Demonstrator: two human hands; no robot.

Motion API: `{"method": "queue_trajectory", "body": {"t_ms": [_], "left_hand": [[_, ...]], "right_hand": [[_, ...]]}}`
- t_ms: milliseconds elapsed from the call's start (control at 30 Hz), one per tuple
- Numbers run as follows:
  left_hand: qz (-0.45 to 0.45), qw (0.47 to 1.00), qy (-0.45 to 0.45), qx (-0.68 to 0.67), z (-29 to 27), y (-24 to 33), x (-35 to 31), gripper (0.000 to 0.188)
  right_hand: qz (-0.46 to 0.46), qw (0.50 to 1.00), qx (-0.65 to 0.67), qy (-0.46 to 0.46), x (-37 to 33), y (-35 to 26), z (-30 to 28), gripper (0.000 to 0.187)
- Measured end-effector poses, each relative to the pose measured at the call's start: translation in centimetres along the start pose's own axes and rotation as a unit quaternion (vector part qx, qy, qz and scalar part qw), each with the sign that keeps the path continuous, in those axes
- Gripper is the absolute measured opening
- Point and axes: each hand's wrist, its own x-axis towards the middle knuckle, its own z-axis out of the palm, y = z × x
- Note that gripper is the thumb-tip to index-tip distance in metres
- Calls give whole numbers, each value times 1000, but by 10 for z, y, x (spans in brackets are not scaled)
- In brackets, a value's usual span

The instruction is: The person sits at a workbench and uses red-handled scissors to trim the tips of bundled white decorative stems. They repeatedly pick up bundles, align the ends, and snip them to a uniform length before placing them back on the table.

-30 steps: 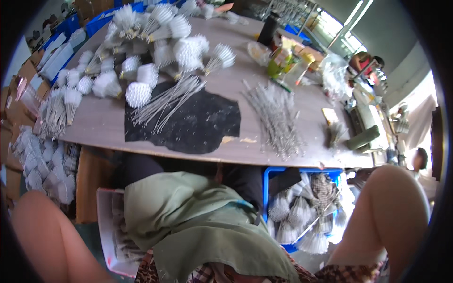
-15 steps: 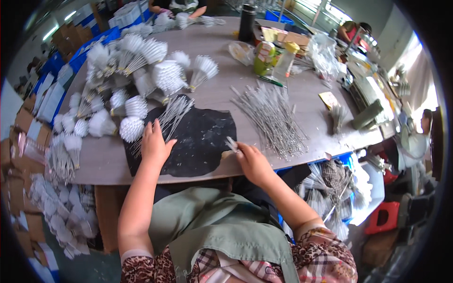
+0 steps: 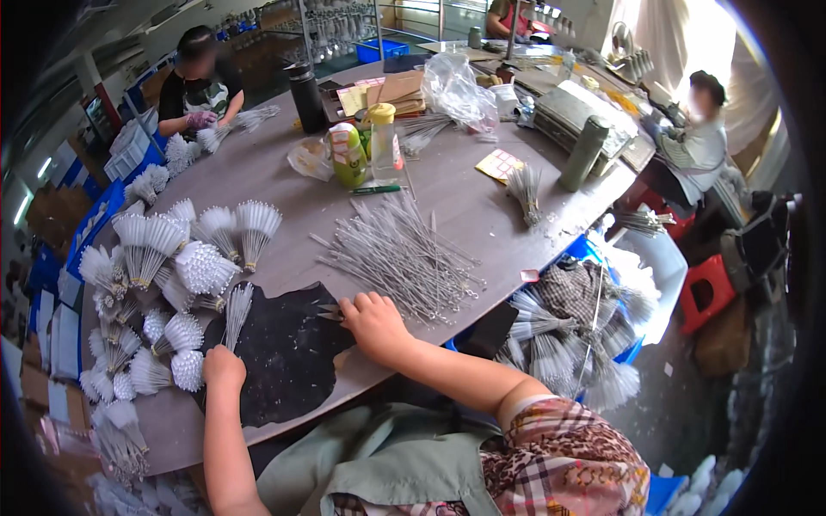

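Note:
My left hand (image 3: 224,368) is closed around the lower end of a small bundle of thin white-bristled wire brushes (image 3: 238,314), whose tips fan out away from me. Under the bundle lies a black mat (image 3: 288,353) with pale specks. My right hand (image 3: 376,327) rests at the mat's right edge, its fingers closed on a small greyish pointed tool (image 3: 329,312), mostly hidden by the fingers. Beyond that hand spreads a loose pile of wire brushes (image 3: 404,254) with looped ends. Tied brush bundles (image 3: 206,268) crowd the table to the left.
A black flask (image 3: 305,99), a green can (image 3: 348,155), a yellow-lidded bottle (image 3: 383,142) and a green pen (image 3: 375,189) stand or lie farther back. A plastic bag (image 3: 460,90) sits behind. Co-workers sit around the table. At right, a bin (image 3: 662,284) holds more brushes.
The view has swung to the right. My left hand, spread over loose brushes before, is now closed around the bundle's lower end. My right hand still grips the small tool.

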Motion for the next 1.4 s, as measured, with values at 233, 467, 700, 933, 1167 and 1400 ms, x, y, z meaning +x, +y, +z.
{"method": "queue_trajectory", "body": {"t_ms": [233, 467, 700, 933, 1167, 1400], "left_hand": [[-21, 996, 43, -76, -3, -5, 5, 21], [0, 883, -91, -460, 16, -13, -15, 17], [-18, 385, -274, -881, -11, 109, -173, 16], [6, 373, -474, -798, 1, 114, -246, 12], [127, 357, -654, -655, -5, 138, -245, 17], [43, 146, -813, -562, 20, 217, -250, 25]], "right_hand": [[-15, 996, 18, 91, -2, 2, 4, 51], [-45, 974, 218, 38, -27, -15, -33, 54], [206, 706, 660, -153, -93, -34, -46, 40], [136, 681, 674, -251, -151, -22, -72, 48], [183, 313, 896, -257, -197, -17, -105, 49], [316, 256, 912, -54, -252, 4, -129, 43]]}}
